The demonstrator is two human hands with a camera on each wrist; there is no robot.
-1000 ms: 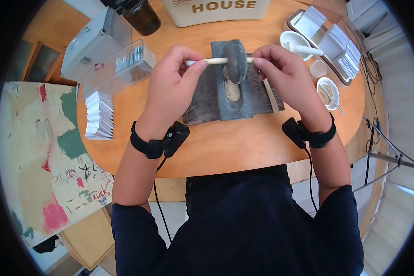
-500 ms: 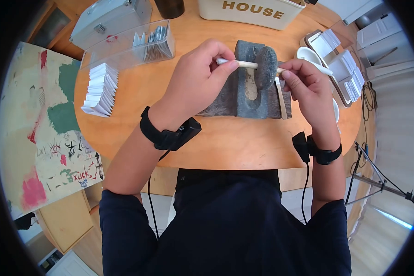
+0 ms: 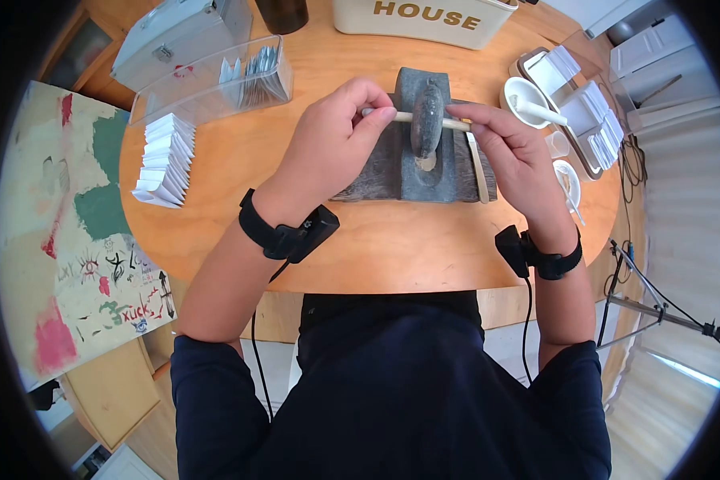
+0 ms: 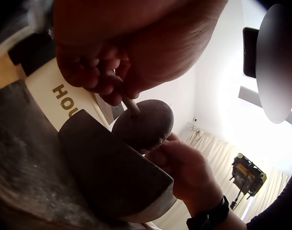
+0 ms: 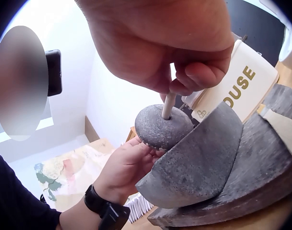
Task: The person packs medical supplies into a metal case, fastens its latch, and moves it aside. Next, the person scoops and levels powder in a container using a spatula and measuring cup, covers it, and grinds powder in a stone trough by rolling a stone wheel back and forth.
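A grey stone grinding wheel (image 3: 428, 120) stands on edge over a boat-shaped stone trough (image 3: 438, 189). A pale round wooden axle (image 3: 456, 125) runs through the wheel's centre. At the axle's left end, my left hand (image 3: 328, 140) pinches it between thumb and curled fingers. My right hand (image 3: 514, 156) grips the other end, index finger lying along the wood. Pale powder (image 3: 426, 164) shows in the groove on the near side of the wheel. The trough rests on a dark wooden board (image 3: 368, 181). In the right wrist view the wheel (image 5: 162, 129) sits partly behind the trough wall (image 5: 198, 160).
A flat pale stick (image 3: 478, 170) lies on the board's right side. Rightward stand a white mortar (image 3: 510, 96) with a pestle (image 3: 541, 113), a small bowl (image 3: 569, 180) and a tray (image 3: 592, 164) of paper packets. Folded papers (image 3: 165, 164), a clear box (image 3: 176, 92) and a cream bin (image 3: 424, 28) surround the work.
The wheel leaned to the right of the groove half a second ago and now stands over it, nearer me than a second ago, covering more powder. Both hands moved with the axle.
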